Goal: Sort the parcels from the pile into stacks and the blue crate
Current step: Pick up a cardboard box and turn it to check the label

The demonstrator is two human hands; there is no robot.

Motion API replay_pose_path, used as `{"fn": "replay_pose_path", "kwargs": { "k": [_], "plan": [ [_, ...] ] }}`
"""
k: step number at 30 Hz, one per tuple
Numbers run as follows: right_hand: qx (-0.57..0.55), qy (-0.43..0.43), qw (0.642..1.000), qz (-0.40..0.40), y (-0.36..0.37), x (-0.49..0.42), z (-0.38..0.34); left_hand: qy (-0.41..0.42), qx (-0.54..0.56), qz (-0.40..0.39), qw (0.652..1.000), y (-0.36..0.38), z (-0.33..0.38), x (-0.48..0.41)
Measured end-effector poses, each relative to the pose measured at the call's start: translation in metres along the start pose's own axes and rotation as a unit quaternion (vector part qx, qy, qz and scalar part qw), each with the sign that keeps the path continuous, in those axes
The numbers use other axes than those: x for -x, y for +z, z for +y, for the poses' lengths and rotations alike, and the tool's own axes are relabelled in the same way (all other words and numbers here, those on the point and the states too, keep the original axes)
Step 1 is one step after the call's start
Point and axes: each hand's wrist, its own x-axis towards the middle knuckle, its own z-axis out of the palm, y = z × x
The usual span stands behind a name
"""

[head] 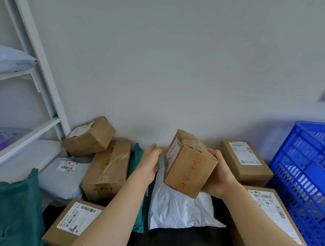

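Grey wall (173, 65) rises behind a dark surface (173, 240) strewn with parcels. At the right edge stands the blue crate (301, 162); pale shapes show through its slatted side, too unclear to name. Just left of the crate lie a labelled box (242, 162) and a nearer box (271, 211). Farther left of the crate, the right hand (220, 178) has its grip closed round a small brown box (190, 164) with red writing, tilted above a white mail bag (177, 210). The left hand (150, 163) is open beside that box; contact is unclear. Far left of the crate sits the pile (107, 171) of boxes and bags, by a white shelf (26, 135) holding pale and purple bags.
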Motion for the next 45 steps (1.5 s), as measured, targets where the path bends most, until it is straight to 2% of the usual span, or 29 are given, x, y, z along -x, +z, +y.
{"fn": "replay_pose_path", "kwargs": {
  "k": [3, 6, 9, 14, 21, 28, 33, 37, 41, 43, 45],
  "plan": [
    [-0.025, -0.027, 0.999, -0.022, 0.000, 0.001, 0.001, -0.116, -0.005, -0.042, 0.992, -0.002, -0.006, 0.002],
    [-0.036, -0.028, 0.999, -0.022, -0.001, -0.002, 0.005, -0.173, 0.075, -0.113, 0.975, 0.000, -0.008, 0.004],
    [-0.040, -0.022, 0.999, 0.016, -0.003, -0.004, 0.004, -0.156, 0.081, -0.113, 0.978, 0.001, -0.007, 0.005],
    [0.096, -0.056, 0.978, 0.177, -0.004, -0.016, 0.003, -0.088, 0.027, -0.077, 0.993, -0.006, -0.012, -0.005],
    [0.267, -0.025, 0.946, 0.183, 0.011, -0.015, 0.005, -0.033, -0.037, -0.071, 0.996, -0.002, -0.015, -0.008],
    [0.240, -0.063, 0.941, 0.228, 0.015, -0.013, 0.005, -0.028, -0.059, -0.087, 0.994, -0.001, -0.010, -0.006],
    [0.228, -0.094, 0.941, 0.231, 0.016, -0.007, 0.004, -0.032, -0.051, -0.097, 0.993, -0.001, -0.010, -0.009],
    [0.266, -0.126, 0.925, 0.239, 0.019, -0.004, 0.001, 0.020, -0.088, -0.074, 0.993, 0.003, -0.009, -0.012],
    [0.335, -0.146, 0.898, 0.246, 0.021, -0.005, -0.003, 0.115, -0.143, -0.025, 0.983, 0.007, 0.000, -0.012],
    [0.367, -0.153, 0.884, 0.247, 0.023, -0.003, -0.005, 0.173, -0.222, 0.001, 0.960, 0.007, 0.006, -0.016],
    [0.408, -0.160, 0.866, 0.242, 0.025, -0.001, -0.007, 0.245, -0.322, 0.007, 0.915, 0.007, 0.013, -0.017]
  ]
}}
